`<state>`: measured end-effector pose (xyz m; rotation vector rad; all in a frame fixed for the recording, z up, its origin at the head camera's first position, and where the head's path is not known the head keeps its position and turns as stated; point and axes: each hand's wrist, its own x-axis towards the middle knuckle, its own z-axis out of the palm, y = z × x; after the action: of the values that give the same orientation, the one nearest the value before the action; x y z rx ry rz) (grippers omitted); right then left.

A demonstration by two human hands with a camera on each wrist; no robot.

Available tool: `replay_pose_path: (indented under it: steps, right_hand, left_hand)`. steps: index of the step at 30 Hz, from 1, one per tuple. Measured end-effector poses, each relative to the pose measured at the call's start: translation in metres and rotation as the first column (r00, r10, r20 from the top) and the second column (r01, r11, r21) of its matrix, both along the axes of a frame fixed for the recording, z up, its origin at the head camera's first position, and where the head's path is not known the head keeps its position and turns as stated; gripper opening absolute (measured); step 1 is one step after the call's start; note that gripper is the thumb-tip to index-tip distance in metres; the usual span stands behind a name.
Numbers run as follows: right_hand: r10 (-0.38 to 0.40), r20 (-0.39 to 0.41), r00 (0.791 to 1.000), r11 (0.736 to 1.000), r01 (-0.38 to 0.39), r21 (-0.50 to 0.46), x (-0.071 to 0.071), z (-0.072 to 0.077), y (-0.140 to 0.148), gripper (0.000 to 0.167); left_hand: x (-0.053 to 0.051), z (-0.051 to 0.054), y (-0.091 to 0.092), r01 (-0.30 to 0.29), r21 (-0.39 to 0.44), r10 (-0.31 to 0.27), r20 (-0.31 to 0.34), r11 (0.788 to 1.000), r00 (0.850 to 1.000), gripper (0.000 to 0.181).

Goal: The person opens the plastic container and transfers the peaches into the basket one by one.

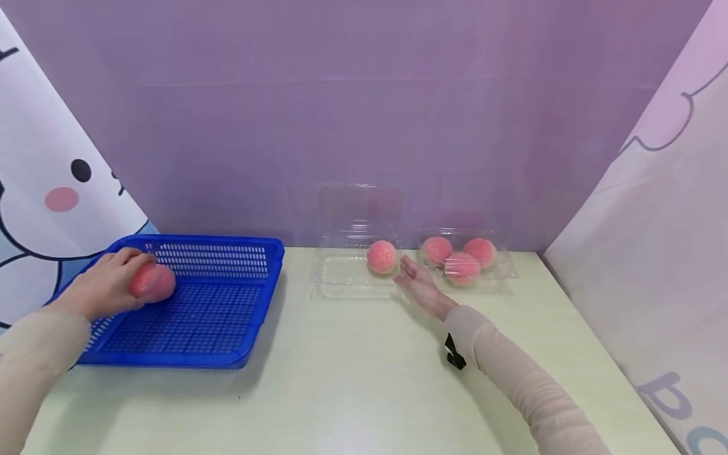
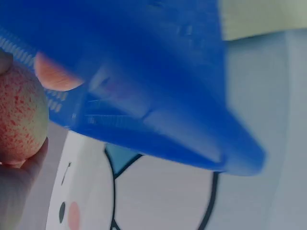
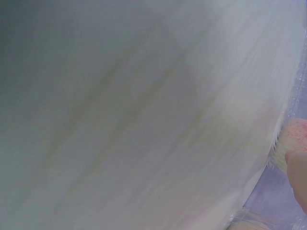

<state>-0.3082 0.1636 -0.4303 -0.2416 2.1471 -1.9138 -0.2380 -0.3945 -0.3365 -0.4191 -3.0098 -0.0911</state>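
Observation:
My left hand (image 1: 114, 284) grips a speckled pink peach (image 2: 21, 115) over the left part of a blue plastic basket (image 1: 196, 361). Another peach (image 2: 55, 75) shows past it in the left wrist view, inside the basket. Mid-table, a clear plastic clamshell box (image 1: 341, 272) stands with its lid up, one peach (image 1: 382, 257) in its right half. Beside that peach is my right hand (image 1: 423, 287), fingers extended and holding nothing. In the right wrist view a thumb or finger (image 3: 298, 177) appears near a peach (image 3: 293, 134); contact cannot be made out.
Right of my right hand, a second clear box (image 1: 503, 268) contains three peaches (image 1: 462, 268). A purple cloth backdrop (image 1: 364, 126) rises behind the pale table (image 1: 341, 379), with printed cloths at both sides.

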Motion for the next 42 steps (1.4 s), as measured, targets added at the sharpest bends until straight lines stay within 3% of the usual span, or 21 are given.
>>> replay_pose_path:
  steps: [10, 18, 28, 35, 42]
  right_hand:
    - [0.004, 0.000, 1.000, 1.000, -0.004, 0.011, 0.000, 0.002, -0.002, 0.067]
    - [-0.012, 0.003, 1.000, 1.000, 0.012, 0.004, -0.001, -0.003, 0.002, 0.070]
    - [-0.012, 0.002, 1.000, 1.000, 0.012, 0.005, 0.000, -0.001, -0.001, 0.069]
    - [-0.003, 0.001, 1.000, 1.000, 0.003, -0.005, 0.000, -0.003, -0.004, 0.070]
    - [-0.001, 0.000, 1.000, 1.000, 0.001, 0.010, 0.001, -0.003, -0.002, 0.070]
  left_hand:
    - [0.009, -0.023, -0.012, 0.011, -0.048, -0.006, 0.097, 0.999, 0.995, 0.073]
    - [0.011, -0.034, -0.016, -0.052, -0.022, 0.056, 0.248, 0.998, 0.967, 0.082]
    - [0.012, -0.040, -0.018, -0.043, -0.049, 0.054, 0.256, 0.998, 0.965, 0.087]
    - [0.014, -0.050, -0.020, -0.050, 0.006, 0.046, 0.295, 0.999, 0.954, 0.091]
    - [0.015, -0.055, -0.018, -0.039, 0.020, 0.032, 0.282, 0.999, 0.959, 0.092]
